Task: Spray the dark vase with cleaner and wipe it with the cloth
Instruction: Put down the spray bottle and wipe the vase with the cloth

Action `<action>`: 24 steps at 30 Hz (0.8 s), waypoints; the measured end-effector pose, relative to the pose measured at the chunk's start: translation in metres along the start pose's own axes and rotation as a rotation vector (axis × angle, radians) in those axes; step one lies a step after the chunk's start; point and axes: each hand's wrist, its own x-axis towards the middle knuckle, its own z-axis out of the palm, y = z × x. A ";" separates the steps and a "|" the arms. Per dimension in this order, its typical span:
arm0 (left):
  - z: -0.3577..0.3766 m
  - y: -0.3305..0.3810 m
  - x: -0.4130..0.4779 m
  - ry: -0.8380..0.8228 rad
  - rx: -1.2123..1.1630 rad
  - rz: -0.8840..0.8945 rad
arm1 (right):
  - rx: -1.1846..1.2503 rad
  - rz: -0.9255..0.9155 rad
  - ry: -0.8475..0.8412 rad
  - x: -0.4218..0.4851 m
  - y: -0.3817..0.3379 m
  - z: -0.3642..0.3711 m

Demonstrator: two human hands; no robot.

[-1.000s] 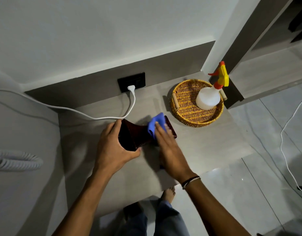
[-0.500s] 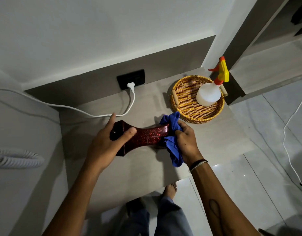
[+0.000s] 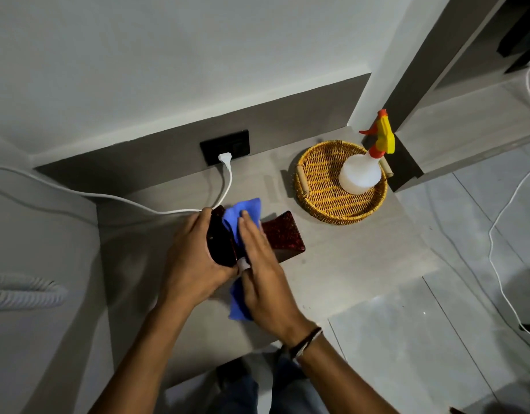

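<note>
Both hands: you have them on the dark vase (image 3: 283,234), at the centre of the frame.
Left hand (image 3: 195,261): your fingers wrap the vase's dark open end, gripping it.
Right hand (image 3: 262,270): you lay it flat, fingers extended, pressing the blue cloth (image 3: 242,213) onto the vase's middle.
Vase: it lies on its side over the grey counter (image 3: 347,264), its speckled red end pointing right.
Cloth: one end hangs below your right palm.
Spray bottle (image 3: 360,173): upright in the wicker basket (image 3: 317,186), upper right.
White cable (image 3: 227,180): plugged into the black socket (image 3: 224,146) above your hands.
</note>
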 end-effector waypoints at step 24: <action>-0.010 0.005 -0.010 0.018 0.073 -0.058 | -0.577 0.171 -0.176 -0.004 0.068 -0.036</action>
